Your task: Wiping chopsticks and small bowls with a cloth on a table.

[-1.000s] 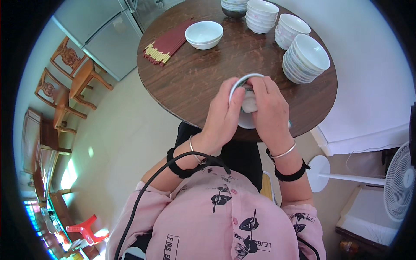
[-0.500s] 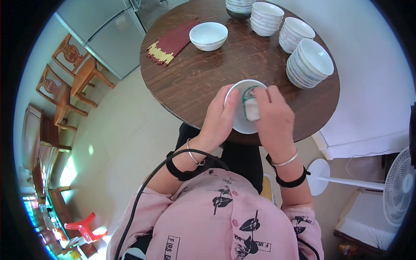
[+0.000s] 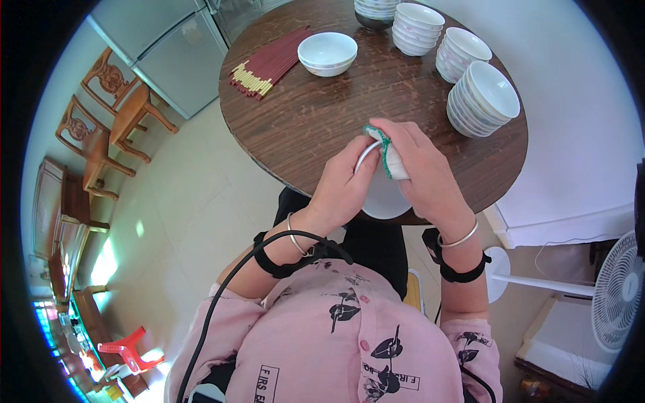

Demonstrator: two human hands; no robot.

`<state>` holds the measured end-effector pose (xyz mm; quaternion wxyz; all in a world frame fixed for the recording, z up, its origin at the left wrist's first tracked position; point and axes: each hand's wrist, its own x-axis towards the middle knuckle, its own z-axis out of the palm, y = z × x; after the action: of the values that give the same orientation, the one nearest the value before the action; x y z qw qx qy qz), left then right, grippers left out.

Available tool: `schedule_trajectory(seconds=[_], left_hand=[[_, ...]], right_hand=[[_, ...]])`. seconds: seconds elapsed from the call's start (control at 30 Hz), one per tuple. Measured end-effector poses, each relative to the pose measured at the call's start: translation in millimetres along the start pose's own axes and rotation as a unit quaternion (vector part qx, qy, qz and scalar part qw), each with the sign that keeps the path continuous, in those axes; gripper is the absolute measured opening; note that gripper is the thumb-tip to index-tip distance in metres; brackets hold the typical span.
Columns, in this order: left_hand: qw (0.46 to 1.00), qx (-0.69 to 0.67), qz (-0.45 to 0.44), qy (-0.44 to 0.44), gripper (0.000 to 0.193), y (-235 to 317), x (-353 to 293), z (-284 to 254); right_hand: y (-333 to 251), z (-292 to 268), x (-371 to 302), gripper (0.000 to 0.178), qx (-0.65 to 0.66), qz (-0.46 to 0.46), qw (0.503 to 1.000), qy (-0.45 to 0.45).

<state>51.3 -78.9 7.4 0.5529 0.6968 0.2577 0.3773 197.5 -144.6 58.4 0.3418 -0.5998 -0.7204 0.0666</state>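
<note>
A white bowl (image 3: pixel 384 200) is held over the near edge of the round wooden table, partly covered by both hands. My left hand (image 3: pixel 341 180) is closed on the bowl's left side, thumb at the rim. In my right hand (image 3: pixel 430 168) is a white cloth (image 3: pixel 395 163) with green edging, pressed over the far rim of the bowl. The fingers of this hand bend round the cloth, and the bowl's right side is hidden behind them.
Stacks of white bowls (image 3: pixel 480 101) line the table's right and far side. Two nested bowls (image 3: pixel 327 52) stand near a spread of dark red chopsticks (image 3: pixel 274 62) with gold ends. A white fan (image 3: pixel 618 289) stands at right, wooden chairs (image 3: pixel 131 111) at left.
My right hand has moved the cloth from inside the bowl to its far rim. The bowl has tilted and shifted slightly nearer to me.
</note>
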Motion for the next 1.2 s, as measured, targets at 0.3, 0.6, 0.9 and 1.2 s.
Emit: schedule_trajectory(seconds=[0.3,0.6,0.9,1.2], left_hand=[[0.981,-0.012,0.127,0.149,0.031,22,17,-2],[0.987,0.117,0.108,-0.036,0.025,33,21,-19],[0.996,0.065,0.062,-0.026,0.032,28,20,-18],[0.899,-0.412,-0.068,0.132,0.026,27,24,18]], right_hand=[[-4,24,-18,0.018,0.476,0.366,0.789,0.128],[8,16,-26,0.023,0.122,0.218,0.958,0.144],[12,35,-35,0.027,0.204,0.215,0.936,0.19],[-27,63,-37,0.036,0.259,0.146,0.89,0.345]])
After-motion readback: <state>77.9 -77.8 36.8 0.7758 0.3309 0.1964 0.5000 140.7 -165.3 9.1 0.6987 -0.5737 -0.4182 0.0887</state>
